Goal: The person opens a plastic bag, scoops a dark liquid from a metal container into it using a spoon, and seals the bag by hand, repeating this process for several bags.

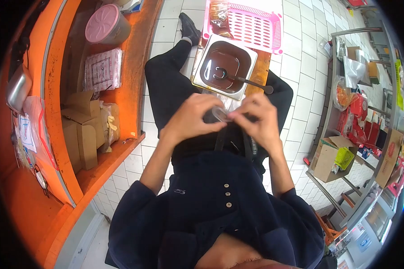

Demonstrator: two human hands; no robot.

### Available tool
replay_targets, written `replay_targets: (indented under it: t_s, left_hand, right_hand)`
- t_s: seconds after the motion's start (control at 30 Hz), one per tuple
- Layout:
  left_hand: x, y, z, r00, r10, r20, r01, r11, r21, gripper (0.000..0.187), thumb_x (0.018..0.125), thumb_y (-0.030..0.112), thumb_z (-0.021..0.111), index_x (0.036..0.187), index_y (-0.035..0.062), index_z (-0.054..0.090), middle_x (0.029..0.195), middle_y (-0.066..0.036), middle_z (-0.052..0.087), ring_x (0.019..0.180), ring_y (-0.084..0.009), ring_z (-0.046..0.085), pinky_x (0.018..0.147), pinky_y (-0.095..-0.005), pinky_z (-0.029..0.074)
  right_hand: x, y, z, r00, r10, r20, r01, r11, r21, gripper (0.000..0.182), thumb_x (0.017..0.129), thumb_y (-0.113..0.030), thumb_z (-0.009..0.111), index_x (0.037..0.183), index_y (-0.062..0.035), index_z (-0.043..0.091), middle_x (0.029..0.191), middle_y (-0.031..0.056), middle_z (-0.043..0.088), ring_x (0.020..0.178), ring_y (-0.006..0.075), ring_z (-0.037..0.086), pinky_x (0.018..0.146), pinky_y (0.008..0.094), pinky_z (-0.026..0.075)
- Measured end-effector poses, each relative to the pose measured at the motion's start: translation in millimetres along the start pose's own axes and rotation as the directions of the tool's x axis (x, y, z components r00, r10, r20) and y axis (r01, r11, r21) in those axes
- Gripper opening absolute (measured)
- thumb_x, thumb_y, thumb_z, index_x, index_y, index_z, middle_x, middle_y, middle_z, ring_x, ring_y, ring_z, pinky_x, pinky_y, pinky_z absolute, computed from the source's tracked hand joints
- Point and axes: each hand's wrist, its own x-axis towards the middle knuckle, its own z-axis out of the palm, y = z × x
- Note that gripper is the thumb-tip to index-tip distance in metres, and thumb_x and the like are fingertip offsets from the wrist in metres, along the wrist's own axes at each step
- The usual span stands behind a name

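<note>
My left hand (191, 117) has its fingers curled around a small round clear plastic container (219, 114), held above my lap. My right hand (259, 117) pinches at the right edge of that same container; its fingertips are slightly blurred. Just beyond both hands, a square stainless steel pan (252, 53) holds dark brown liquid. A ladle (251, 82) rests in the pan, with its bowl in the liquid and its dark handle lying over the right rim. Some clear plastic (229, 102) shows between my hands and the pan.
Beyond the pan stands a pink perforated basket (256, 27) with a dark-filled plastic bag (219, 15) at its left. Orange shelving (130, 85) on the left holds cardboard boxes (83, 130) and a pink-lidded tub (107, 24). A metal rack (332, 89) with packages stands right.
</note>
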Motion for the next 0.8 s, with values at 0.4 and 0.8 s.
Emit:
replay_targets:
  t_s: [0.4,0.8]
  left_hand:
    - [-26.0,-68.2,-0.6,0.823,-0.501,-0.269,0.072,0.561,-0.824,0.039,0.093,0.018,0.074,0.125,-0.0019,0.062,0.135,-0.013,0.058,0.123,-0.0187,0.058,0.106,-0.0373,0.048]
    - [-14.5,-85.7,16.1,0.862,-0.496,-0.1,0.035,0.257,-0.966,0.041,0.099,0.025,0.067,0.129,-0.0029,0.06,0.116,-0.009,0.067,0.108,-0.0155,0.064,0.097,-0.0365,0.054]
  right_hand:
    - [58.4,64.3,-10.2,0.976,0.187,0.115,-0.1,0.845,-0.526,0.028,0.088,-0.018,0.074,0.108,-0.0016,0.065,0.077,0.0185,0.07,0.075,0.0423,0.069,0.068,0.0483,0.055]
    - [68.4,42.9,-2.3,0.953,0.062,0.297,0.107,0.848,-0.519,0.033,0.084,0.003,0.056,0.113,-0.0035,0.07,0.1,0.0187,0.065,0.091,0.0385,0.069,0.081,0.0477,0.056]
